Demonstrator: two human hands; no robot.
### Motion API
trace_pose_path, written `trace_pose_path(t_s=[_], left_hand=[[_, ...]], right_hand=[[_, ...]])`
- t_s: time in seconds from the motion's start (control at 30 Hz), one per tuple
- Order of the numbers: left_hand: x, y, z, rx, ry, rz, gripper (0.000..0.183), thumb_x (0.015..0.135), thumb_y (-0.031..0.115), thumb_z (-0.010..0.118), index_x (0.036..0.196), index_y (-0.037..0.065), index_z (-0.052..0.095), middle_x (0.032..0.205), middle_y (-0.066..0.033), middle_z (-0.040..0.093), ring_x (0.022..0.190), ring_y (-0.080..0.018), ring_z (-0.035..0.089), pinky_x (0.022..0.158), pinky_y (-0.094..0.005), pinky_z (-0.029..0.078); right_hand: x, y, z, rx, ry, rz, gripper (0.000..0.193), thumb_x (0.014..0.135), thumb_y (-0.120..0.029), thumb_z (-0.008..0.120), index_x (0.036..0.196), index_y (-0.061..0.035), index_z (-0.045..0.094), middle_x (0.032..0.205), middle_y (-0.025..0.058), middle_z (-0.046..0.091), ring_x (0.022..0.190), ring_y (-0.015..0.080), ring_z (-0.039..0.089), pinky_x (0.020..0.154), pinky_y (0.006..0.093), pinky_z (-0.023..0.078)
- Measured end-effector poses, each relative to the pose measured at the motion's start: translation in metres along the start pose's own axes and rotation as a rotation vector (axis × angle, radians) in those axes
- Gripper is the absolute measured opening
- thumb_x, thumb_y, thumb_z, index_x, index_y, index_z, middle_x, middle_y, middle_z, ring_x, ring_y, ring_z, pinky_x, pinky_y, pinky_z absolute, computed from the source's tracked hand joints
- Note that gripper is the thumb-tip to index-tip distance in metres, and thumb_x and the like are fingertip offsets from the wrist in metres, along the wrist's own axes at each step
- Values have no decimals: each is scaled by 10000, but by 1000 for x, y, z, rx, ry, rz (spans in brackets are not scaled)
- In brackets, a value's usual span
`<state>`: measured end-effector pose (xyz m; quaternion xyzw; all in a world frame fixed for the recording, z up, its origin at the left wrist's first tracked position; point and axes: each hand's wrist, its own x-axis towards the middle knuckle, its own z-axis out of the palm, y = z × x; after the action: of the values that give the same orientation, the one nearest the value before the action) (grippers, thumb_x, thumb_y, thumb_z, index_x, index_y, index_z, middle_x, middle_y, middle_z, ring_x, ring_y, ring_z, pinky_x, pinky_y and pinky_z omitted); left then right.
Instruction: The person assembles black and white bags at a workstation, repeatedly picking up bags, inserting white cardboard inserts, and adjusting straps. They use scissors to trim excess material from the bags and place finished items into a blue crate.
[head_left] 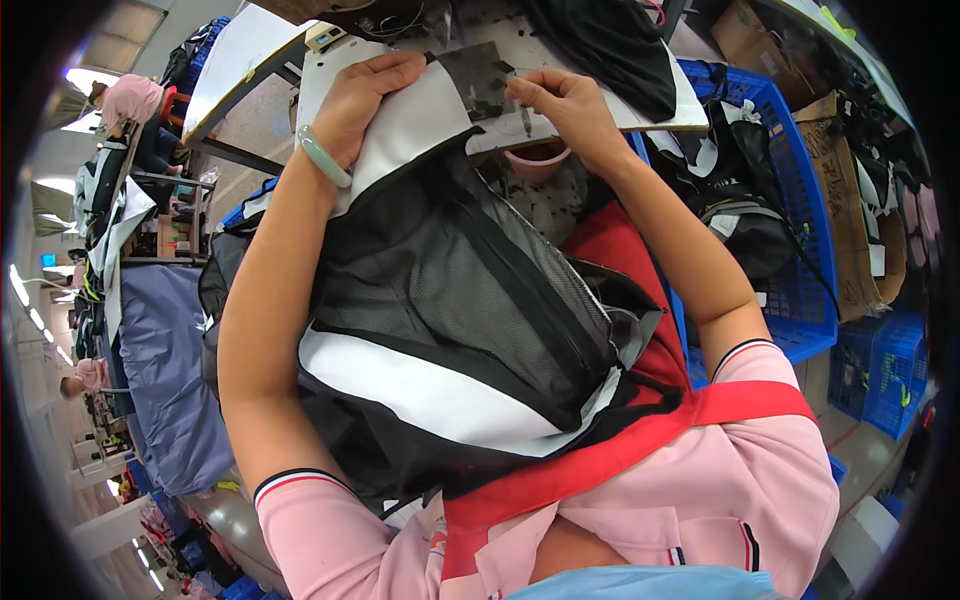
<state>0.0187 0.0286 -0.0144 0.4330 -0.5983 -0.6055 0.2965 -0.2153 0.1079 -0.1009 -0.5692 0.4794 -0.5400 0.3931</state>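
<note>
A black-and-white bag [470, 285] with dark mesh and a long black zip lies across my lap, its far end reaching up to the table. At that end, my left hand [362, 100] is closed on the edge of a white panel [425, 118] of the bag. Just right of the panel, my right hand [568, 108] is closed in a pinch over the table's near edge. Something thin and greyish shows under its fingertips, too small to make out. Between the hands, a dark grey plate [480, 80] sits on the white table [560, 38].
Black fabric [620, 60] covers the table's right side. A pink bowl [538, 162] sits under its near edge. On the right stand a blue crate [800, 310] with black-and-white pieces and a cardboard box [848, 220]. A co-worker [132, 102] sits far left.
</note>
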Motion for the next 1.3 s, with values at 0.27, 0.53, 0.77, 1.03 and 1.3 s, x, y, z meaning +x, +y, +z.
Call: trace_pose_path(t_s=[0.27,0.53,0.77,1.03,1.3], left_hand=[[-13,-2,-1,5,-24,-20,396,901,177,676,1218,-50,605,1039,-91,690,890,-142,662,805,-241,524],[-25,-18,-5,400,44,126,288,909,200,662,1142,30,668,988,-86,692,913,-161,652,804,-275,507],[-66,11,26,1100,-147,541,318,857,290,691,1024,20,701,1167,-155,626,1079,-317,585,958,-352,437],[-50,5,5,779,-183,195,301,883,250,673,981,-34,700,796,-49,704,716,-140,626,691,-294,486],[-24,14,4,449,-135,49,309,896,225,680,1061,-34,703,875,-35,710,746,-84,628,713,-228,507]], right_hand=[[-41,-33,25,28,-238,-202,207,873,-98,697,1070,-32,687,969,12,672,879,69,599,801,225,495],[-43,-37,42,-44,-148,-243,102,866,-77,692,942,-9,687,829,2,684,776,66,607,728,223,489],[-37,-38,35,85,-157,-150,143,867,-119,680,934,7,679,801,30,672,753,83,595,706,242,476],[-9,-13,50,335,-205,-29,329,914,-271,663,1102,-2,640,960,49,666,919,106,605,829,248,476],[-16,-12,58,463,-347,110,478,910,-346,684,1239,-16,579,1079,61,645,976,111,592,841,251,479]])
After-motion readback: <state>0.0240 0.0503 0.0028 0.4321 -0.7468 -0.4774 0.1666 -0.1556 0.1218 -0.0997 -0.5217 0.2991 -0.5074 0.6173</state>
